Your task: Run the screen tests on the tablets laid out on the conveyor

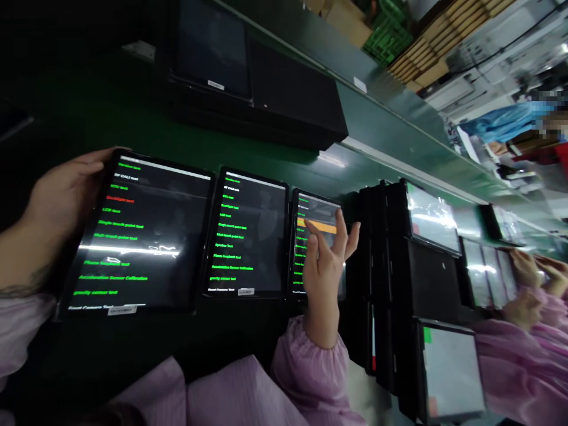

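Observation:
Three tablets lie in a row, their dark screens showing lists of mostly green test names. My left hand (66, 195) grips the upper left edge of the left tablet (160, 242), on whose list one line is red. The middle tablet (266, 248) is untouched. Over the right tablet (326, 204) is my right hand (326, 260), its fingers spread and the index fingertip at an orange highlighted line. That hand holds nothing and hides part of the screen. White labels stick to the lower edges of the left and middle tablets.
A black box (297, 94) stands behind the row, with a dark tablet (213, 53) on it. Black cases (381, 266) are stacked at right, beside tablets with pale screens (452, 373). A co-worker's hands (528, 290) and pink sleeves are further right. A metal ledge (399, 118) runs along the back.

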Action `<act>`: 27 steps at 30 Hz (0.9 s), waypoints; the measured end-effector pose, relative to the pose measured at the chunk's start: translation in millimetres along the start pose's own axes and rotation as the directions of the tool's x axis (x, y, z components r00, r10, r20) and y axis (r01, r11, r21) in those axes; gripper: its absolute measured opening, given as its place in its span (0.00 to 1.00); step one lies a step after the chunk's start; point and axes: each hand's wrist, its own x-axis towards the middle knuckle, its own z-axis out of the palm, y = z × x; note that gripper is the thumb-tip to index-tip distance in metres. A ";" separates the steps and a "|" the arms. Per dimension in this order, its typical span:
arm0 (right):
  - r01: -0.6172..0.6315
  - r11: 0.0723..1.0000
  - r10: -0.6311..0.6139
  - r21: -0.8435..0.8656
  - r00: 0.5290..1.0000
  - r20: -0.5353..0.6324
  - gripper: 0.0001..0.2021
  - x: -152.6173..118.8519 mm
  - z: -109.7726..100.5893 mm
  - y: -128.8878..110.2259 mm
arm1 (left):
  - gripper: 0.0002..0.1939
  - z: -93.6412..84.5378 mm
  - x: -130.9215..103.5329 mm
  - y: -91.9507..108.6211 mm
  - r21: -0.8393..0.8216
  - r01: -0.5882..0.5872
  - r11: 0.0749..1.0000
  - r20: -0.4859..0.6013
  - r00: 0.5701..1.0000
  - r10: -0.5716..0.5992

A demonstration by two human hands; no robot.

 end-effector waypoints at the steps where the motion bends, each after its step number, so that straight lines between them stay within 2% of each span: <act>1: 0.031 0.999 -0.032 0.018 0.999 0.013 0.20 1.0 1.0 -9.9 | 0.17 0.6 -0.5 -0.4 -0.025 -0.021 0.999 -0.012 1.000 0.021; 3: 0.103 0.994 -0.106 0.048 0.991 0.078 0.19 3.8 5.0 -29.6 | 0.16 0.5 -0.2 -1.7 -0.072 -0.051 0.996 -0.039 0.998 0.049; 5: 0.153 0.986 -0.159 0.061 0.979 0.129 0.19 7.7 10.5 -45.2 | 0.15 -0.8 1.1 -3.0 -0.119 -0.027 0.993 -0.021 0.999 0.024; 10: 0.179 0.983 -0.184 0.043 0.966 0.181 0.20 14.8 19.0 -58.9 | 0.16 -5.2 4.5 -6.3 -0.173 -0.014 0.985 -0.005 1.000 0.013; 13: 0.183 0.981 -0.191 0.069 0.972 0.134 0.19 11.9 18.6 -62.7 | 0.20 -9.9 6.6 -11.8 -0.195 -0.008 0.981 0.025 1.000 0.013; 16: 0.175 0.977 -0.181 0.124 0.983 0.042 0.18 5.1 18.3 -70.9 | 0.26 -16.7 9.4 -18.6 -0.200 -0.033 0.979 0.122 0.991 0.059; 20: 0.202 0.961 -0.211 0.188 0.977 0.027 0.16 -3.4 21.1 -82.0 | 0.35 -26.8 13.0 -25.2 -0.190 -0.073 0.979 0.221 0.968 0.115; 22: 0.209 0.956 -0.217 0.206 0.976 0.018 0.15 -6.1 22.7 -85.1 | 0.37 -32.8 15.1 -28.0 -0.178 -0.091 0.980 0.289 0.947 0.140; 25: 0.196 0.955 -0.198 0.222 0.980 -0.014 0.15 -7.9 22.9 -86.7 | 0.42 -42.5 19.8 -33.1 -0.146 -0.121 0.982 0.417 0.893 0.172; 27: 0.184 0.956 -0.180 0.227 0.983 -0.041 0.16 -7.4 20.2 -84.4 | 0.45 -47.0 23.5 -36.6 -0.116 -0.122 0.986 0.437 0.885 0.161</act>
